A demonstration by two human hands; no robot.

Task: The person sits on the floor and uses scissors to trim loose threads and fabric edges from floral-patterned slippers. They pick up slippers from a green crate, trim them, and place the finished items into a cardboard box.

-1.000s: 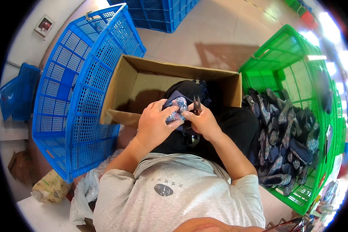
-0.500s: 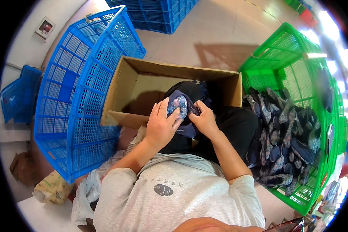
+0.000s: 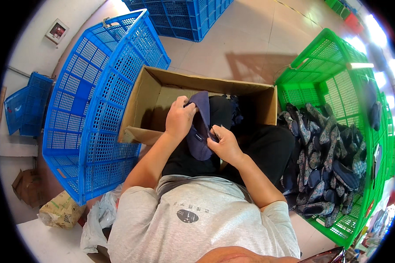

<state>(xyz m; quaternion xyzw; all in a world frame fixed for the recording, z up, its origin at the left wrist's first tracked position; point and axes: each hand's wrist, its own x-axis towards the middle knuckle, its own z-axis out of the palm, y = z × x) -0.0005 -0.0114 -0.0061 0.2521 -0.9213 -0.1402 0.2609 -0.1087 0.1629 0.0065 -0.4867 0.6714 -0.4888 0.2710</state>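
A navy cloth slipper [image 3: 199, 148] with a small pale label is stretched between my hands above my lap. My left hand [image 3: 179, 119] is closed on its far left edge, with the fingers curled over the fabric. Lower down on the right side, my right hand [image 3: 226, 144] pinches the slipper's edge. The navy cloth faces up, and the patterned side is hidden. Just beyond my hands stands an open cardboard box [image 3: 232, 84], with dark items inside that I cannot make out.
At the right, a green plastic crate [image 3: 344, 103] holds a heap of patterned and navy slippers [image 3: 314, 164]. A tall blue mesh crate [image 3: 103, 114] stands close on my left, with another blue crate [image 3: 180, 19] farther back. Plastic bags [image 3: 98, 221] lie at the lower left.
The slipper has gone from bunched with its floral patterned part showing to spread out with navy cloth facing up. My left hand moved away from me; my right hand moved slightly nearer.
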